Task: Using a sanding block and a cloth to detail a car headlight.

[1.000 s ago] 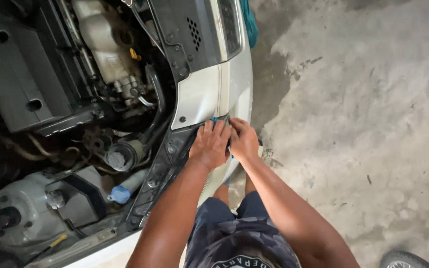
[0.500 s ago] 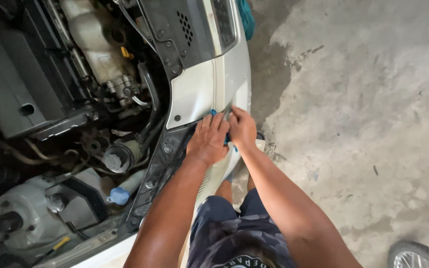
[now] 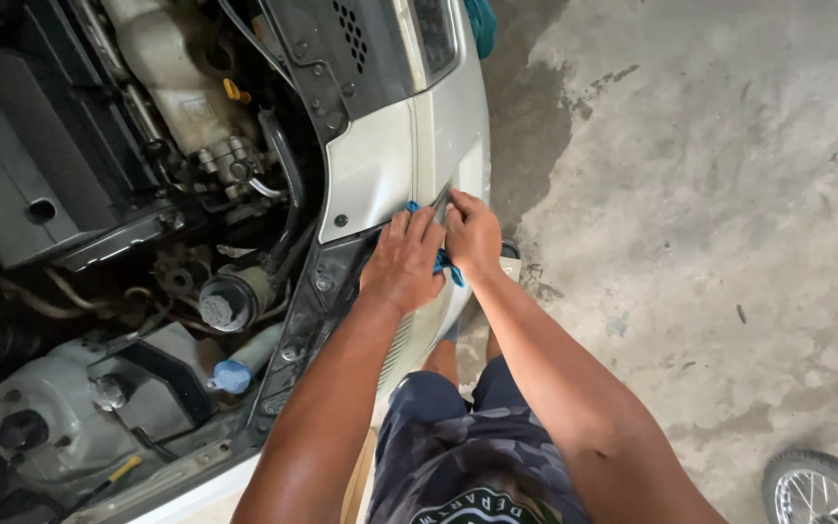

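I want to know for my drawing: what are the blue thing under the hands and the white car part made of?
The blue thing looks like soft cloth: it bunches and folds under the left hand and right hand. The white car panel looks like painted metal or plastic, smooth and slightly glossy; the picture cannot settle which. The floor looks like rough, stained concrete.

A soft blue cloth (image 3: 435, 254) is pressed against the glossy, smooth white painted bumper (image 3: 458, 126). Matt black plastic is seen on the engine cover (image 3: 21, 155), and the concrete floor (image 3: 710, 194) looks rough and stained.
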